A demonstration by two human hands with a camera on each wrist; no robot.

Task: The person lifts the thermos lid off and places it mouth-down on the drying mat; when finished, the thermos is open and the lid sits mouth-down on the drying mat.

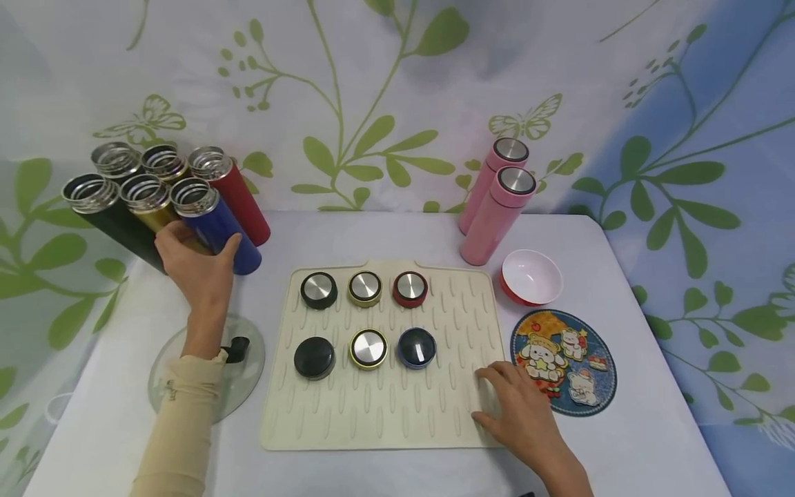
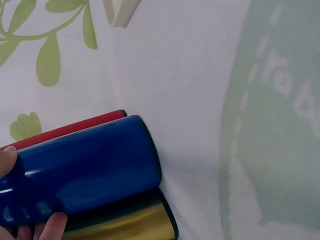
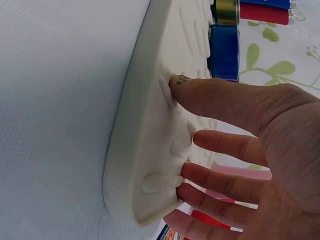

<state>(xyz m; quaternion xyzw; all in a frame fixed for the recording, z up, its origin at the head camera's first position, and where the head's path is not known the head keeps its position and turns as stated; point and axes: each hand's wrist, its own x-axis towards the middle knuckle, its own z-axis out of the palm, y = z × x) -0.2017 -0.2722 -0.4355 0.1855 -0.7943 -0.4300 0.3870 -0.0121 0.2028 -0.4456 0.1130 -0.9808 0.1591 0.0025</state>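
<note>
My left hand grips a blue thermos bottle, with the thumb on one side and fingers on the other. This bottle is upright and uncapped, in a cluster with a gold bottle, a red bottle, a dark green bottle and others, all open at the mouth. My right hand rests its fingertips on the right edge of a cream drying mat, holding nothing. On that mat sit several lids, among them a blue-rimmed black lid, a red lid and a yellow-rimmed lid.
Two capped pink bottles stand behind the mat at the right. Near them are a red-and-white bowl and a round cartoon mat. A pale green round mat with a small black object lies under my left forearm.
</note>
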